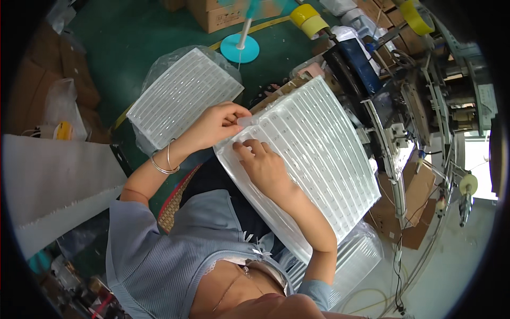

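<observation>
A large white tray (319, 154), divided into many narrow rows, lies tilted in front of me with clear plastic around its edge. At its far left corner my left hand (220, 125) is closed, thumb and fingers pinching a small translucent piece (246, 122) whose kind I cannot make out. My right hand (265, 169) rests over the same end of the tray, close to the left one. Its fingers are bent down at the rows, and anything under their tips is hidden. A silver bangle (164, 164) circles my left wrist.
Another white rowed tray (186, 95) in clear plastic stands on the green floor beyond my left arm. A blue round stand base (239, 49) is behind it. Machinery with yellow tape rolls (308, 21) runs along the right. Cardboard boxes (220, 15) stand at the back.
</observation>
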Demonstrator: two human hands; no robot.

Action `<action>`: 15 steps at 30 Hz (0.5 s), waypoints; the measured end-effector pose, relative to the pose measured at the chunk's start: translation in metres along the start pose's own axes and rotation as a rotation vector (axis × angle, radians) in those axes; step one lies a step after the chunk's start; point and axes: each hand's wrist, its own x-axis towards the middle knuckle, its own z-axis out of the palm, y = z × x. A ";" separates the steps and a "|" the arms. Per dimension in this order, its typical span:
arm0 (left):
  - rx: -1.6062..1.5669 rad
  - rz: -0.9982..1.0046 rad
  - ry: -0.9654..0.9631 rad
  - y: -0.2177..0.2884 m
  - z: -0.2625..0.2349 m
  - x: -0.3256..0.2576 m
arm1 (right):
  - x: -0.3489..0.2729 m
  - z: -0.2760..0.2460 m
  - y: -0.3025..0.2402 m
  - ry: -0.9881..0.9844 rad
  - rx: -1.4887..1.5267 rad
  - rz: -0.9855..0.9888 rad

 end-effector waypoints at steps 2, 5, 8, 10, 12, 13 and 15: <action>0.314 0.089 -0.040 0.008 0.003 0.002 | -0.007 -0.005 0.001 -0.019 0.136 0.036; 0.607 0.252 -0.059 0.008 0.010 0.003 | -0.015 -0.023 -0.006 0.094 0.365 0.104; 0.779 0.404 -0.105 0.006 0.014 -0.001 | -0.030 -0.047 0.003 0.345 0.360 0.185; 0.866 0.417 -0.183 0.004 0.018 -0.006 | -0.046 -0.059 0.024 0.485 0.429 0.300; 0.919 0.489 -0.242 -0.001 0.018 -0.008 | -0.067 -0.067 0.043 0.596 0.591 0.481; 0.938 0.490 -0.230 0.000 0.017 -0.007 | -0.078 -0.071 0.051 0.640 0.618 0.550; 0.973 0.497 -0.209 0.005 0.016 -0.006 | -0.107 -0.076 0.071 0.687 0.624 0.646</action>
